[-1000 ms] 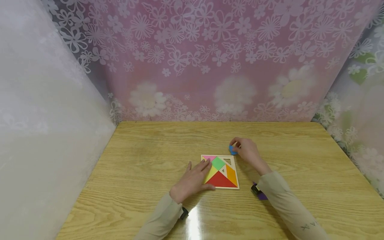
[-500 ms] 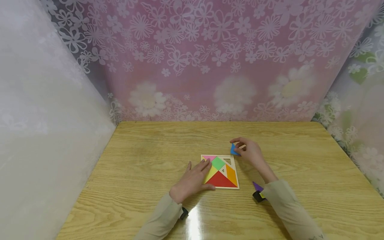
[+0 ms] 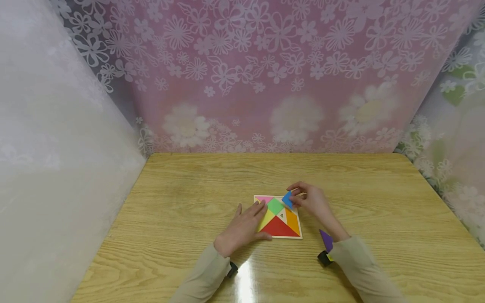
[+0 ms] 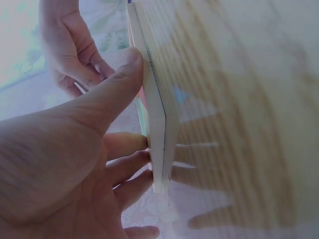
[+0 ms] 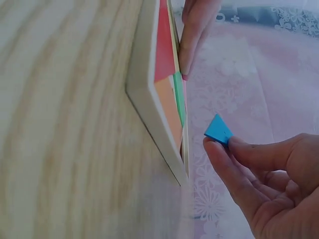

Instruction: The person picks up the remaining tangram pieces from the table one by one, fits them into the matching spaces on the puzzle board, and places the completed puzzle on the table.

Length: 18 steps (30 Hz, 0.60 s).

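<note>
A square wooden tangram tray (image 3: 301, 230) lies on the table with red, yellow, green, pink and orange pieces set in it. My left hand (image 3: 242, 227) rests on its left side, fingers spread over the yellow and pink pieces and thumb along the near edge. Between thumb and fingers my right hand (image 3: 312, 202) pinches a blue triangle piece (image 3: 287, 199), over the tray's far right corner. In the right wrist view the blue triangle (image 5: 218, 128) is held by its edge, raised off the tray. A small triangular recess (image 3: 282, 216) shows between the green and orange pieces.
A purple triangle piece (image 3: 326, 240) lies on the wooden table (image 3: 182, 202) right of the tray, partly hidden by the right sleeve (image 3: 360, 261) and its black wrist camera (image 3: 324, 258). A pink floral curtain (image 3: 265, 84) hangs behind the table.
My right hand has carried the blue triangle left and nearer, from beyond the tray's far right corner to over it. The purple piece is more exposed. My left hand has stayed still.
</note>
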Motion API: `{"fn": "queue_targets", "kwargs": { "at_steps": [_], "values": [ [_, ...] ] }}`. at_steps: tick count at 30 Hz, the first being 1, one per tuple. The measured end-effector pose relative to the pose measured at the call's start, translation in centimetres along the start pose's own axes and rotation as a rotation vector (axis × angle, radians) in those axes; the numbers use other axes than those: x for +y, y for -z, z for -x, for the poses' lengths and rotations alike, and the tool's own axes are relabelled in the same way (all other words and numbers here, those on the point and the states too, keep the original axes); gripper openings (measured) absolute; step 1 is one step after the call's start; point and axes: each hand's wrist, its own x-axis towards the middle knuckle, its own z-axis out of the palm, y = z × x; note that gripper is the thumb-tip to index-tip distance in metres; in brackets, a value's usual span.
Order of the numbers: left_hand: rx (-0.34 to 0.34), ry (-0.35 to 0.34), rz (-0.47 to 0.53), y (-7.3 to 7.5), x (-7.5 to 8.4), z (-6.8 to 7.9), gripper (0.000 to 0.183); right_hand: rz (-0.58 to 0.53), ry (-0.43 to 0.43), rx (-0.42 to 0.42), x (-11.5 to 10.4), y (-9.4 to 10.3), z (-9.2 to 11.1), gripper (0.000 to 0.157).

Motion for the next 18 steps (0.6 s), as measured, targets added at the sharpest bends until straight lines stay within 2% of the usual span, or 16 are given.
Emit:
{"fn": "queue_targets", "kwargs": {
  "at_steps": [18],
  "values": [
    [0.003, 0.003, 0.012, 0.01, 0.07, 0.09, 0.088, 0.038, -0.04, -0.12, -0.18, -1.04, 0.57, 0.017]
  ]
}}
